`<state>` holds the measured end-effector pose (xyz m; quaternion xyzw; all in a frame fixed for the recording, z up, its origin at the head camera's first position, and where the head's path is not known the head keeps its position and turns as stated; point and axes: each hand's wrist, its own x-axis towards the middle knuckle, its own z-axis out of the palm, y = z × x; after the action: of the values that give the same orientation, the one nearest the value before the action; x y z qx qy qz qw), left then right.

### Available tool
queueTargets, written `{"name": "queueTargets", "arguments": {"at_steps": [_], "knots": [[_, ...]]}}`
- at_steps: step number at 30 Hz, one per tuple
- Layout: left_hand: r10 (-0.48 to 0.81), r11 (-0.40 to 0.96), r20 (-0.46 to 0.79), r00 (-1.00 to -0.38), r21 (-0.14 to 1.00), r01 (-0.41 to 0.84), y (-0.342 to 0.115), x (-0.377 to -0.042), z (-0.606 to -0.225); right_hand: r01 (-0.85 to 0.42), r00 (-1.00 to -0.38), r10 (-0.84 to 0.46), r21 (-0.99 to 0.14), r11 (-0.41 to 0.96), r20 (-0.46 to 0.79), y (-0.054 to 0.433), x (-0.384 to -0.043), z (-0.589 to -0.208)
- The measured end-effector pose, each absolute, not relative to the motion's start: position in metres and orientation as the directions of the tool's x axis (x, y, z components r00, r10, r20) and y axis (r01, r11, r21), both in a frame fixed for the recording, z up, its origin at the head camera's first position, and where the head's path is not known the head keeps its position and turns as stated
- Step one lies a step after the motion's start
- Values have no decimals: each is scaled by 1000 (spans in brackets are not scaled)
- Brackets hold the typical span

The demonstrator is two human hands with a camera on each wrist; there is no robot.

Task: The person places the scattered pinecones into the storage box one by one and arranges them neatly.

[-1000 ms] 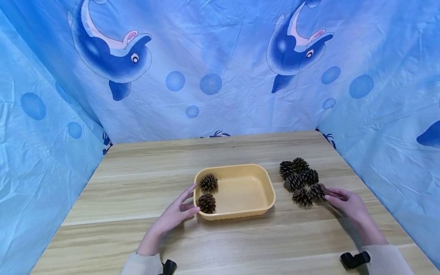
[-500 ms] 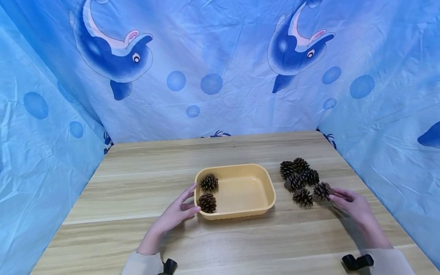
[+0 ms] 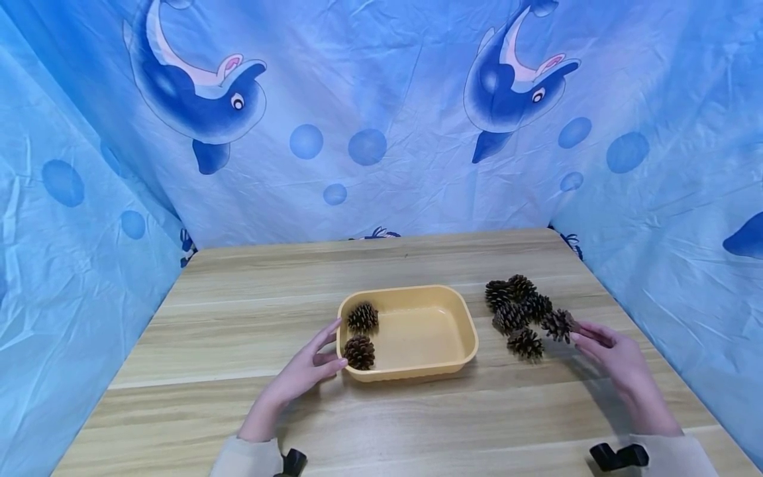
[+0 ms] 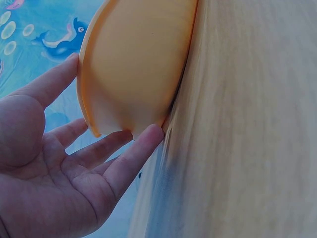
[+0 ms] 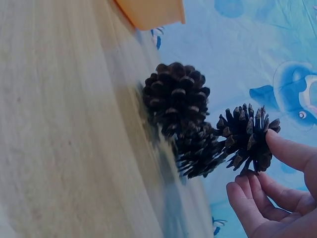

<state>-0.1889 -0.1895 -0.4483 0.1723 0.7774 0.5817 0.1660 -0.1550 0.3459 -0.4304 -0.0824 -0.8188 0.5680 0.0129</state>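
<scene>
In the head view my right hand (image 3: pixel 614 354) pinches a brown pine cone (image 3: pixel 558 325) between thumb and fingers. The right wrist view shows this held cone (image 5: pixel 247 136) apart from the tabletop, close beside other cones. Several more pine cones (image 3: pixel 511 317) lie clustered on the table just left of it. A yellow plastic tray (image 3: pixel 417 374) stands mid-table with two pine cones (image 3: pixel 360 352) at its left end. My left hand (image 3: pixel 306 371) touches that end, and in the left wrist view its fairly straight fingers (image 4: pixel 141 153) rest against the tray wall.
The wooden table (image 3: pixel 268 278) carries everything. Blue cloth (image 3: pixel 369 79) printed with dolphins hangs behind it and along both sides. Bare wood shows between the tray and the cone cluster.
My right hand has drawn a pine cone slightly right and upward, away from the nearest cone of the cluster. The left hand and the tray have stayed in place.
</scene>
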Motion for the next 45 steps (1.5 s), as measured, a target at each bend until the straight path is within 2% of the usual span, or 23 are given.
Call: {"name": "queueTargets", "arguments": {"at_steps": [9,15,24,45], "knots": [[455,269,-61,-888,960,72,-189,-188,-448,129,-985,157,-915,382,-74,333,-153,-423],[454,272,-61,-889,960,73,-189,-188,-448,106,-989,132,-937,332,-65,322,-155,-419],[454,264,-65,-888,962,65,-189,-188,-448,72,-994,101,-880,470,-28,303,-158,-412],[454,260,-68,-888,964,59,-189,-188,-448,23,-999,52,-871,490,3,252,-172,-407]]}}
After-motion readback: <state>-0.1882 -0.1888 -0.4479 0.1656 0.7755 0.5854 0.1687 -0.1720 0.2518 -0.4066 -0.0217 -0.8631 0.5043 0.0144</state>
